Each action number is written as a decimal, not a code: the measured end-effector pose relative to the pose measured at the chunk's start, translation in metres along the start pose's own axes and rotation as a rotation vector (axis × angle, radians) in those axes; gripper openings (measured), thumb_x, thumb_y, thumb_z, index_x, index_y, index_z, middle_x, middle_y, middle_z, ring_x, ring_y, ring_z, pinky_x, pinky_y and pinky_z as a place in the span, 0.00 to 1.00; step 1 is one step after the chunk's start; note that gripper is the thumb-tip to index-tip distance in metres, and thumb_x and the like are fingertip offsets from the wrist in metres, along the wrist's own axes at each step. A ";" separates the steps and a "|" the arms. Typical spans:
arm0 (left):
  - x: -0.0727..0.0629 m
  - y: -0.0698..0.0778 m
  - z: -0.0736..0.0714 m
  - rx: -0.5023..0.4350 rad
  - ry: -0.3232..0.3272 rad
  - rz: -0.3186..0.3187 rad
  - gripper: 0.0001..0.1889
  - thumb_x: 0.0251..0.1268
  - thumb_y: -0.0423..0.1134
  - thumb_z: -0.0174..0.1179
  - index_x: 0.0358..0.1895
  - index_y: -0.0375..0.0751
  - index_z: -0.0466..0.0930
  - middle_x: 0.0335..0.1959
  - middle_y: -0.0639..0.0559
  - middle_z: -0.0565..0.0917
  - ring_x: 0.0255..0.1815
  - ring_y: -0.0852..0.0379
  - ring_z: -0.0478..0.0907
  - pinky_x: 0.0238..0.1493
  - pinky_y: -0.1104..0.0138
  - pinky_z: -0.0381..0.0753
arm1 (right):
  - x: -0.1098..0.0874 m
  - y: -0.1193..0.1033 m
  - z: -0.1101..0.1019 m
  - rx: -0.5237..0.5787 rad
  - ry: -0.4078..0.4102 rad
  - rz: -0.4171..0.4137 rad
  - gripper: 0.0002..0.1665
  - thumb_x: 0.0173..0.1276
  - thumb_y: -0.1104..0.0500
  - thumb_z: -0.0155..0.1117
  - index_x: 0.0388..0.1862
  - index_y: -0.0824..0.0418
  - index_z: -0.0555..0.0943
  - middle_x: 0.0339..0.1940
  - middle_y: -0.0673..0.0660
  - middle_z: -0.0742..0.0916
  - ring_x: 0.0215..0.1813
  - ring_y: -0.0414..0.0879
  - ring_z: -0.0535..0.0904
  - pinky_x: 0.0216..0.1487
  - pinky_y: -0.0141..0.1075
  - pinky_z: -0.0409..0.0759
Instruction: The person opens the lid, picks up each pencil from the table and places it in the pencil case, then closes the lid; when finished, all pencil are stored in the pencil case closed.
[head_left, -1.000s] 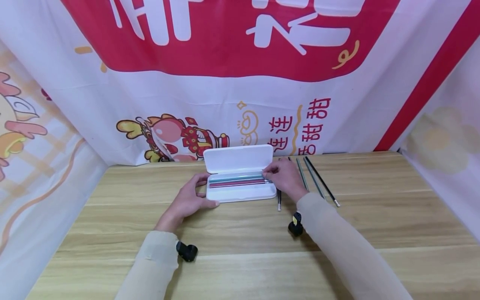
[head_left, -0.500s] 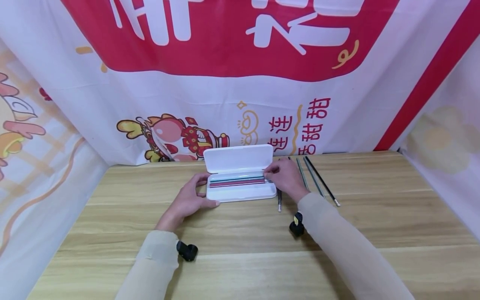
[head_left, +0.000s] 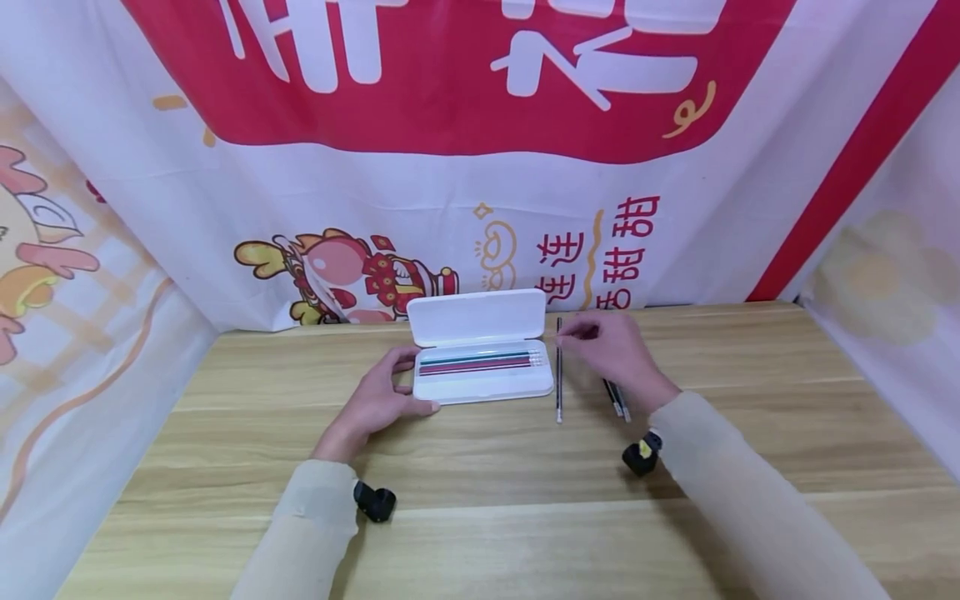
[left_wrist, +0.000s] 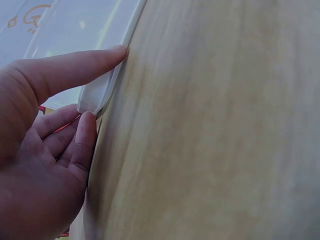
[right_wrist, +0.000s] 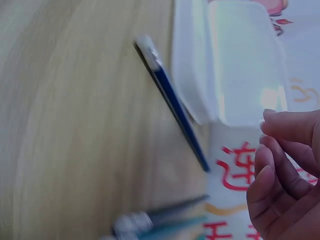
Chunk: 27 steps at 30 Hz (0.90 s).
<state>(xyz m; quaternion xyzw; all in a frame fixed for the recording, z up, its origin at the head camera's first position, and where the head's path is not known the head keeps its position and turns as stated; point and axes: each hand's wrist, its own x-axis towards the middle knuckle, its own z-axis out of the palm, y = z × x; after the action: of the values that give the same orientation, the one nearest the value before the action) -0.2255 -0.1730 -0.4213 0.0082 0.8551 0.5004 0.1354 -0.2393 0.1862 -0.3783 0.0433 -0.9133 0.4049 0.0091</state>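
Note:
A white pencil case (head_left: 480,390) lies with its lid (head_left: 477,318) raised, and several teal and dark red pencils (head_left: 474,364) sit inside along the back. My left hand (head_left: 375,398) holds the case's left end, the thumb along the front edge and the other fingers around the corner, as the left wrist view shows. My right hand (head_left: 615,350) is to the right of the case, its fingers loosely curled and holding nothing. Just left of its fingertips a dark pencil (head_left: 559,387) lies beside the case. In the right wrist view that pencil (right_wrist: 175,110) appears blue.
More pencils (head_left: 617,402) lie under my right hand, mostly hidden by it; their white eraser ends show. Behind the case hangs a printed red and white cloth (head_left: 465,183). The wooden table (head_left: 465,533) extends toward me.
My right hand has let go of the pencil ends in the case and moved right, over the loose pencils on the table. The left hand stays where it was.

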 end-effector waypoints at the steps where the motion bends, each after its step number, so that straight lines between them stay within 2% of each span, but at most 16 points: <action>1: 0.000 0.000 0.000 0.003 0.001 -0.001 0.48 0.61 0.39 0.81 0.82 0.51 0.63 0.82 0.41 0.68 0.69 0.38 0.81 0.77 0.46 0.78 | -0.003 0.000 -0.006 -0.003 0.001 0.005 0.11 0.75 0.53 0.73 0.51 0.54 0.91 0.47 0.56 0.91 0.48 0.51 0.83 0.46 0.39 0.82; 6: 0.000 0.001 0.001 0.002 0.003 -0.007 0.48 0.61 0.38 0.80 0.82 0.52 0.63 0.82 0.41 0.67 0.70 0.38 0.81 0.78 0.46 0.77 | -0.023 0.003 -0.030 -0.001 0.011 0.012 0.14 0.76 0.48 0.72 0.53 0.54 0.90 0.48 0.57 0.90 0.48 0.52 0.82 0.47 0.39 0.81; 9: 0.000 0.002 0.001 0.001 0.000 -0.007 0.47 0.62 0.39 0.80 0.82 0.51 0.63 0.83 0.41 0.67 0.71 0.37 0.80 0.78 0.45 0.76 | -0.036 0.008 -0.038 -0.006 0.029 0.010 0.15 0.76 0.47 0.72 0.53 0.55 0.90 0.47 0.57 0.90 0.47 0.51 0.81 0.44 0.38 0.82; 13: -0.001 0.003 0.000 0.000 -0.007 -0.007 0.47 0.62 0.39 0.80 0.82 0.50 0.63 0.83 0.40 0.67 0.71 0.37 0.80 0.78 0.45 0.76 | -0.053 0.020 -0.043 -0.019 0.054 0.023 0.16 0.76 0.47 0.72 0.53 0.56 0.90 0.45 0.57 0.90 0.45 0.51 0.81 0.39 0.35 0.81; 19: -0.002 0.003 0.000 -0.004 -0.008 0.002 0.47 0.62 0.39 0.80 0.82 0.50 0.63 0.83 0.39 0.67 0.71 0.36 0.80 0.78 0.44 0.76 | -0.074 0.042 -0.049 -0.002 0.068 0.103 0.20 0.77 0.42 0.70 0.55 0.54 0.88 0.47 0.57 0.90 0.47 0.51 0.81 0.37 0.34 0.83; 27: -0.002 0.003 0.000 0.001 -0.005 0.001 0.48 0.62 0.39 0.80 0.83 0.50 0.62 0.82 0.39 0.67 0.71 0.36 0.80 0.78 0.44 0.76 | -0.093 0.066 -0.055 0.027 0.085 0.176 0.25 0.77 0.40 0.69 0.60 0.56 0.86 0.48 0.59 0.89 0.44 0.52 0.80 0.33 0.35 0.83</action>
<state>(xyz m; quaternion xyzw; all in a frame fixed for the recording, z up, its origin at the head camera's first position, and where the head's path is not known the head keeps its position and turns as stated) -0.2238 -0.1720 -0.4180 0.0100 0.8550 0.4999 0.1375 -0.1533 0.2776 -0.3955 -0.0541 -0.9067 0.4181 0.0118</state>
